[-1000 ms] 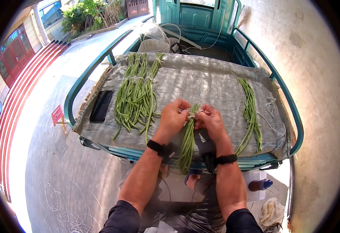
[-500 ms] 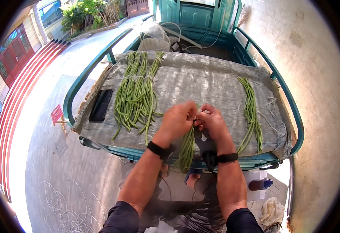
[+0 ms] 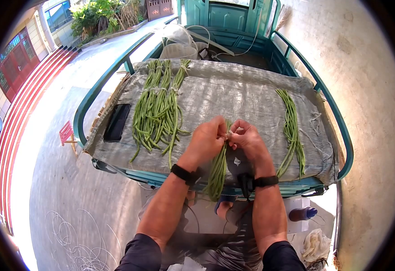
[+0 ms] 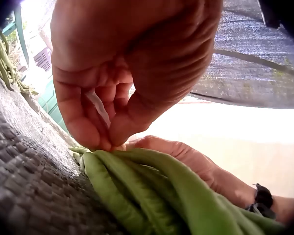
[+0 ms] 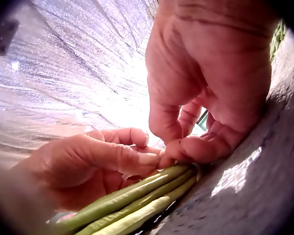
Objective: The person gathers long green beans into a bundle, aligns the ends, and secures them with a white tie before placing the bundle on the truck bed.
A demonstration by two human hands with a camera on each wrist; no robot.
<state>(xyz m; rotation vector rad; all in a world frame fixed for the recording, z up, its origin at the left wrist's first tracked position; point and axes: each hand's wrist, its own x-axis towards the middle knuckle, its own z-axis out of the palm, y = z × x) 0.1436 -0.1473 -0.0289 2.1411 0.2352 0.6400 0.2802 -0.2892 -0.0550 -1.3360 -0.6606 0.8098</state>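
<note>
A bundle of long green beans (image 3: 217, 175) lies between my hands near the front edge of the covered bed, tails hanging over the edge. My left hand (image 3: 206, 141) bends over its upper part, thumb and fingers pinching a white strip (image 4: 99, 107), which shows in the left wrist view. From the other side, my right hand (image 3: 249, 142) pinches at the same spot, its fingertips meeting those of the left just above the beans (image 5: 142, 198). The knot itself is hidden behind the fingers.
Tied bean bundles (image 3: 159, 108) lie at the left beside a black phone (image 3: 117, 123). A looser bunch of beans (image 3: 290, 133) and white strings (image 3: 315, 124) are at the right. Teal rails (image 3: 337, 122) flank the grey woven cover (image 3: 247, 90). A bottle (image 3: 302, 214) stands below right.
My left hand has moved right, over the top of the bundle, and the two hands' fingertips have come together at the white tie. The other bundles have stayed put.
</note>
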